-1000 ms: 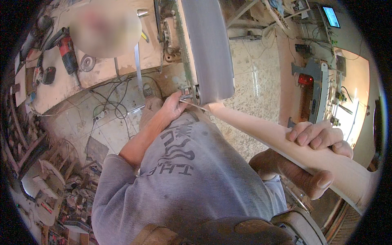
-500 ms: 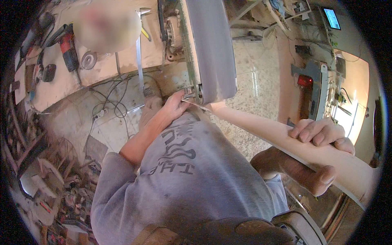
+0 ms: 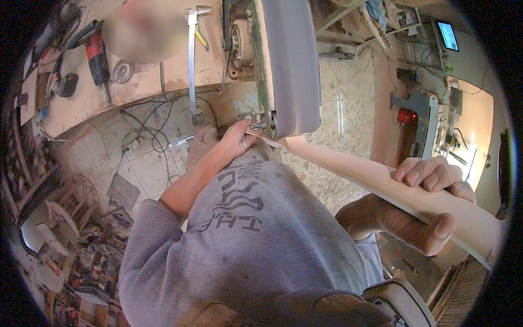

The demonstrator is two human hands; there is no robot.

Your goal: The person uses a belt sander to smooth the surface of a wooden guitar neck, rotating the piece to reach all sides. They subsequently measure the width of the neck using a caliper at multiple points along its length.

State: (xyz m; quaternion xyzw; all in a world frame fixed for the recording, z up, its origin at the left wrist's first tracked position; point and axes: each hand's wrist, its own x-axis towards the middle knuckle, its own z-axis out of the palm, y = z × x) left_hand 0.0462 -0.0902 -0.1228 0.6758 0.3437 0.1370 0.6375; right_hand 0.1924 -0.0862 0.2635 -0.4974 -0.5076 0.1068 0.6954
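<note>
A long, pale wooden piece (image 3: 348, 168) slants across me from the lower end of a belt sander (image 3: 292, 71) toward the right. Its near-belt end tapers thin and touches or almost touches the grey belt at the roller. My left hand (image 3: 238, 139) pinches that narrow end, fingers closed, just left of the roller. Around the wide part my right hand (image 3: 431, 175) is wrapped, its fingers over the top and the thumb along the underside. The far right end of the wood runs into the dark rim.
A workbench (image 3: 139, 87) at the upper left carries a caliper (image 3: 192, 60), a red-and-black angle grinder (image 3: 97, 57) and a grinding disc (image 3: 123, 71). Loose cables (image 3: 150, 131) lie on the tiled floor below. Another machine with a red switch (image 3: 404, 115) stands at the right.
The whole view has shifted slightly, with the sander and bench sitting a little farther right. Both hands keep their hold, and the wood stays at the belt's end.
</note>
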